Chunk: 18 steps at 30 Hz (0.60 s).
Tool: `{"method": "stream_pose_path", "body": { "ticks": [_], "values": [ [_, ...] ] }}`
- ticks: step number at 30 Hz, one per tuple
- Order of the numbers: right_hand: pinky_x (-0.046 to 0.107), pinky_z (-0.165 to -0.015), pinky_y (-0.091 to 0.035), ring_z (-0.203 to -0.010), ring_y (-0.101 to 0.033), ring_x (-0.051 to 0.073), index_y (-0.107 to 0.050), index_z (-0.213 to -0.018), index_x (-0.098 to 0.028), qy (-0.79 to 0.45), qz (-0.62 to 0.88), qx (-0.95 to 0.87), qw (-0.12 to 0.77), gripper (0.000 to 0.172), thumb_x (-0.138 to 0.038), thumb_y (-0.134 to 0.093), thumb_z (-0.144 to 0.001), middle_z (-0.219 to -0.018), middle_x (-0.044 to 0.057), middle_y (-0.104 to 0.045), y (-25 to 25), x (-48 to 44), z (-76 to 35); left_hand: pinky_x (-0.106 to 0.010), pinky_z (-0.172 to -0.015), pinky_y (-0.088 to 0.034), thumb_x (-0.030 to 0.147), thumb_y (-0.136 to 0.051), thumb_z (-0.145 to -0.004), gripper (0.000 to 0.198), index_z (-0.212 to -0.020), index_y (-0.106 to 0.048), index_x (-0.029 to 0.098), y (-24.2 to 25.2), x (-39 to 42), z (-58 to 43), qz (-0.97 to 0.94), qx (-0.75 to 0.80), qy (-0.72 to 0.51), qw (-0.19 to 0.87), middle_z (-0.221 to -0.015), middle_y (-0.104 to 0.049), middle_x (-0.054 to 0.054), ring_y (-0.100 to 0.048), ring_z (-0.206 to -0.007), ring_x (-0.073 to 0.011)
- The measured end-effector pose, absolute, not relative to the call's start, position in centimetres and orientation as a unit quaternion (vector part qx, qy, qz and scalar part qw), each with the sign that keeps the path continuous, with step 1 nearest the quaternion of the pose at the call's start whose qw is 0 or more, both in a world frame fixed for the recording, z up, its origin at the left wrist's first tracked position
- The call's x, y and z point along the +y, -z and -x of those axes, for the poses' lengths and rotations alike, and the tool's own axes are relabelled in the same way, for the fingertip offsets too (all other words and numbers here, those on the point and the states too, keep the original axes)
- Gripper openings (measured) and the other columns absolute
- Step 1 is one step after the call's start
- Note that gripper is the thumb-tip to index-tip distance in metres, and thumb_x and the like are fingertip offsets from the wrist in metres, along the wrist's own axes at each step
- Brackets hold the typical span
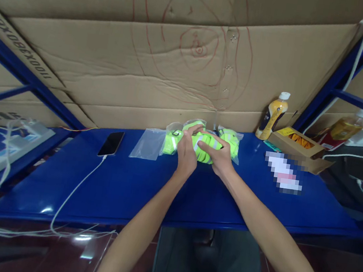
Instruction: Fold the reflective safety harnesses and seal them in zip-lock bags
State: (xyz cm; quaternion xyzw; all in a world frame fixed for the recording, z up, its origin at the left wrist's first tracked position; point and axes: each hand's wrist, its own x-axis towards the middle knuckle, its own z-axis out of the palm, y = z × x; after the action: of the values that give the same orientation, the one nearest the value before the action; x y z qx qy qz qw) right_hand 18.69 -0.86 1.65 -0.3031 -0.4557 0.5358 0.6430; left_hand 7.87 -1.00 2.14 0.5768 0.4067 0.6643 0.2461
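The fingers of the left hand (187, 149) curl over the top of a folded fluorescent yellow-green fabric bundle with grey reflective strips (204, 149), and the fingers of the right hand (218, 155) press down on the same bundle from its 3 o'clock side, so both hands close on it together, thumbs nearly meeting across the middle. The bundle rests on the glossy blue counter (146, 194), close to the cardboard wall behind. Just at its 9 o'clock lies a clear plastic bag holding more of the yellow-green fabric (172, 140), and further out the same way an empty clear plastic bag (148, 144) lies flat. At the bundle's 2 o'clock a third clear bag of yellow-green fabric (233, 142) touches the wall. Well apart at 9 o'clock, a black smartphone (111, 143) lies face up with a white charging cable (75, 193) running off the counter's near edge. Out at 3 o'clock sits a blurred white and pink item (283, 172), beyond it an open brown cardboard box (298, 145), and at its 11 o'clock a plastic bottle of orange drink with a white cap (273, 115) stands upright.
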Motion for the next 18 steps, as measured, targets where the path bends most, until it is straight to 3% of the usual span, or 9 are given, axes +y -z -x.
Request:
{"method": "stream_pose_path", "body": {
  "ticks": [3, 5, 8, 11, 15, 18],
  "values": [
    [0.045, -0.112, -0.056, -0.123, -0.072, 0.03, -0.084, -0.116, -0.026, -0.53, 0.307, -0.433, 0.661, 0.064, -0.041, -0.103, -0.056, -0.12, 0.004, -0.081, -1.9, -0.4, -19.4, -0.045, -0.108, -0.054, 0.07, -0.023, -0.109, 0.07, -0.136, -0.069, 0.025, -3.2, 0.2, -4.8, -0.577, 0.398, -0.645, 0.304, -0.142, -0.07, -0.012, -0.069, -0.125, -0.0286],
    [0.043, -0.11, -0.058, -0.119, -0.073, 0.028, -0.083, -0.118, -0.026, -0.526, 0.316, -0.407, 0.677, 0.069, -0.039, -0.104, -0.054, -0.12, 0.005, -0.081, -2.0, 0.1, -19.9, -0.048, -0.106, -0.054, 0.069, -0.038, -0.106, 0.063, -0.125, -0.073, 0.02, -3.8, 1.2, -0.9, -0.591, 0.499, -0.598, 0.21, -0.134, -0.072, -0.016, -0.068, -0.124, -0.0339],
    [0.044, -0.098, -0.064, -0.1, -0.077, 0.027, -0.084, -0.11, -0.021, -0.544, 0.321, -0.36, 0.686, 0.069, -0.04, -0.106, -0.048, -0.109, 0.007, -0.082, -1.8, 0.8, -20.4, -0.064, -0.113, -0.045, 0.06, -0.047, -0.103, 0.059, -0.133, -0.069, 0.014, -3.8, 2.5, 5.8, -0.569, 0.72, -0.396, 0.013, -0.144, -0.063, -0.026, -0.054, -0.139, -0.0464],
    [0.044, -0.094, -0.065, -0.092, -0.077, 0.026, -0.083, -0.104, -0.02, -0.543, 0.325, -0.355, 0.688, 0.066, -0.043, -0.105, -0.046, -0.104, 0.007, -0.082, -1.6, 0.9, -20.2, -0.075, -0.109, -0.041, 0.062, -0.049, -0.1, 0.074, -0.147, -0.057, 0.006, -2.1, 3.4, 10.0, -0.538, 0.827, -0.161, 0.007, -0.153, -0.049, -0.037, -0.043, -0.145, -0.0572],
    [0.043, -0.094, -0.064, -0.093, -0.075, 0.024, -0.084, -0.104, -0.021, -0.536, 0.338, -0.376, 0.676, 0.063, -0.04, -0.105, -0.047, -0.101, 0.005, -0.081, -1.3, 0.6, -19.7, -0.08, -0.114, -0.034, 0.066, -0.068, -0.086, 0.083, -0.148, -0.06, 0.011, 0.4, 4.3, 11.7, -0.582, 0.807, -0.062, 0.077, -0.161, -0.046, -0.032, -0.039, -0.148, -0.0604],
    [0.043, -0.095, -0.063, -0.097, -0.075, 0.025, -0.083, -0.106, -0.021, -0.526, 0.35, -0.388, 0.672, 0.064, -0.041, -0.104, -0.049, -0.103, 0.005, -0.081, -1.1, 0.6, -19.8, -0.076, -0.122, -0.028, 0.054, -0.075, -0.083, 0.08, -0.153, -0.058, 0.02, 0.2, 4.2, 13.1, -0.608, 0.788, -0.028, 0.092, -0.173, -0.035, -0.022, -0.024, -0.159, -0.0563]
  ]
}}
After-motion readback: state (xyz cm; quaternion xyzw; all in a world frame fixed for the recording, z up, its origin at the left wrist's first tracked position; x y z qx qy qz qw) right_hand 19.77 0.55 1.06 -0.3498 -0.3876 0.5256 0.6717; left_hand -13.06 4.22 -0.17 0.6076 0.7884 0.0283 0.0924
